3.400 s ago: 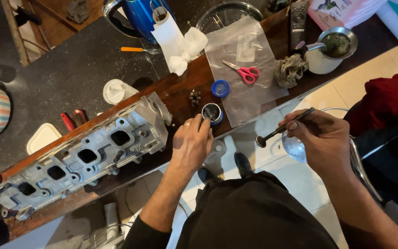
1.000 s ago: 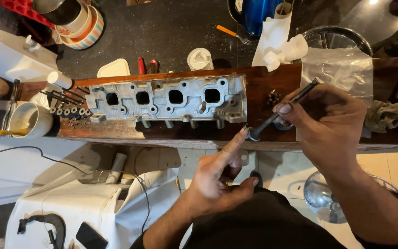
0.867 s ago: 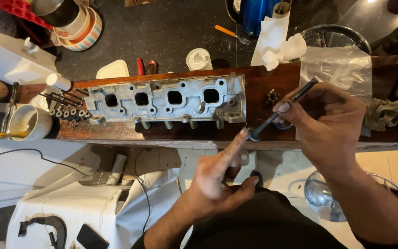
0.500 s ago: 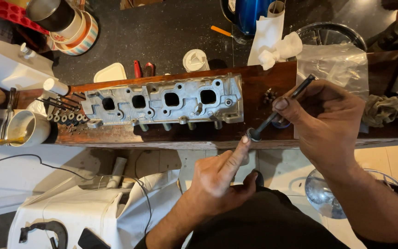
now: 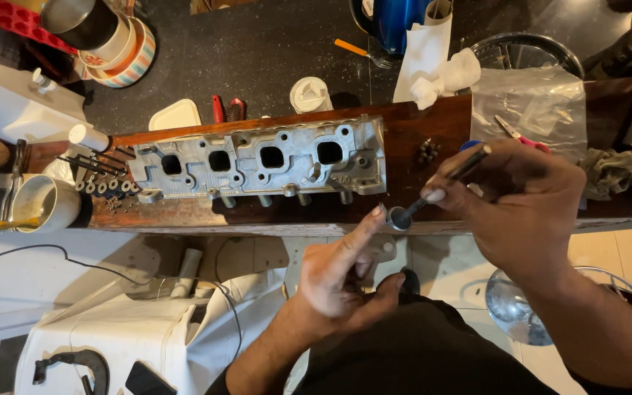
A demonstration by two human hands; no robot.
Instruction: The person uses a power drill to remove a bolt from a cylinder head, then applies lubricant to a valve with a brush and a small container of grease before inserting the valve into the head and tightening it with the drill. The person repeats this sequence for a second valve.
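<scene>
— Dark stone counter at the far side, and nearer us the long wooden bench (image 5: 418, 139) with the grey cylinder head (image 5: 261, 157) lying along it, ports up. How far on do we judge ourselves?

— Midway, we'd say. The head sits bare on the bench, and a row of small loose parts (image 5: 104, 186) is laid out at its left end. Our right hand (image 5: 513, 201) is closed around the dark stem of an engine valve (image 5: 437, 186), pinching it between thumb and fingers, its round head pointing near and left, just off the bench's near edge. It is not in the cylinder head yet.

— And our left hand (image 5: 341, 274)?

— Holding nothing; loosely open, forefinger stretched out so its tip touches or nearly touches the valve's round face. We cannot tell whether anything is on the fingertip.

— What has changed from a few seconds back?

— Then the cylinder head lay slanted at the left of our view, our left hand rested on the bench by a small round tin, and the valve was held off to the right. Now the head lies square before us, and the left forefinger has come up to meet the valve.
</scene>
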